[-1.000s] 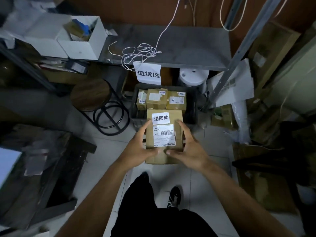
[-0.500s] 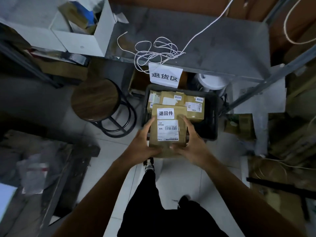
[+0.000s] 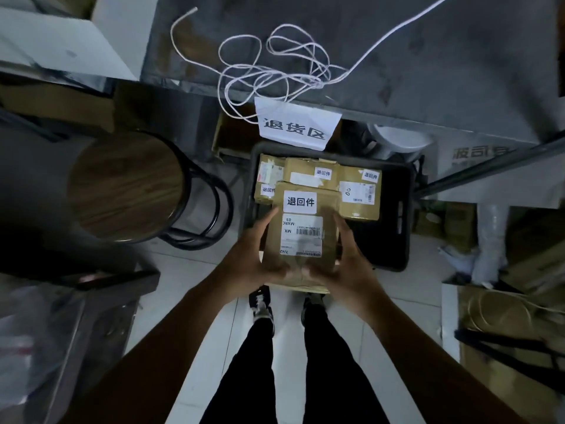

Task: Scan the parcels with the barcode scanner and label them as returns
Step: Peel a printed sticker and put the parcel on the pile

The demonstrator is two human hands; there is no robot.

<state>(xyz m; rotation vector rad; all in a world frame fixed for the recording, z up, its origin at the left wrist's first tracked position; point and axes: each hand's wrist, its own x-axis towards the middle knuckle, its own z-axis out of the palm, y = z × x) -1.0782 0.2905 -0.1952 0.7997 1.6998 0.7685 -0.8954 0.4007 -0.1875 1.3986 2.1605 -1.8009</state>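
Item: cardboard parcel [image 3: 301,231], held in both your hands above the near left part of the black crate [image 3: 394,221] on the floor. Its near end is covered by your thumbs and palms; its underside is out of sight. Its top carries a white return sticker [image 3: 300,202] and a shipping label [image 3: 302,236] whose small print is hard to read.

Left hand [image 3: 260,252]: clamped on the parcel's left side, fingers along the edge, thumb on top.

Right hand [image 3: 345,261]: clamped on the right side the same way.

In the crate: three more parcels [image 3: 308,175], partly hidden behind the held one, each with a small white sticker.

Above: paper sign [image 3: 298,125] hanging from the grey surface [image 3: 428,56]; tangled white cord [image 3: 275,65], cut off at the frame's top.

Left: round wooden stool [image 3: 128,185].
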